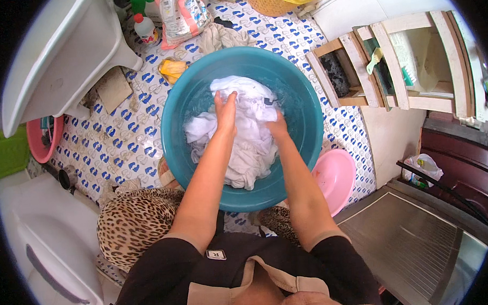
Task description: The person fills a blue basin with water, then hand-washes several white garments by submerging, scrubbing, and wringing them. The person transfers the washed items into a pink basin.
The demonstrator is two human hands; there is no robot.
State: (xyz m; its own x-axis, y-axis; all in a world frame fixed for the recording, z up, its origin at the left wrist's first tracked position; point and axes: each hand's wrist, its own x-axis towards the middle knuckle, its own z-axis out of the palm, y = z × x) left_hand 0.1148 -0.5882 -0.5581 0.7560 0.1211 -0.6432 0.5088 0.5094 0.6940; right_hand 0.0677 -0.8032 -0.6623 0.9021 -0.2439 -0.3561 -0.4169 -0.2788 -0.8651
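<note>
Before me stands a round teal plastic basin [245, 199] with water and a heap of wet white cloth [249, 132] in it. My left hand [226, 110] lies on the upper left part of the heap, its thumb and a finger apart and pointing away from me. On the right side of the heap is my right hand [277, 125], touching the cloth; its fingers are blurred and partly hidden, so whether they grip a fold cannot be told.
A pink basin [337, 181] touches the teal one at lower right. Yellow soap bars [172, 70] in a dish, a red-capped bottle [146, 30], a detergent bag [183, 17] and a crumpled cloth [226, 37] lie beyond. A wooden rack [380, 67] holding brushes stands right, a white sink [75, 49] left.
</note>
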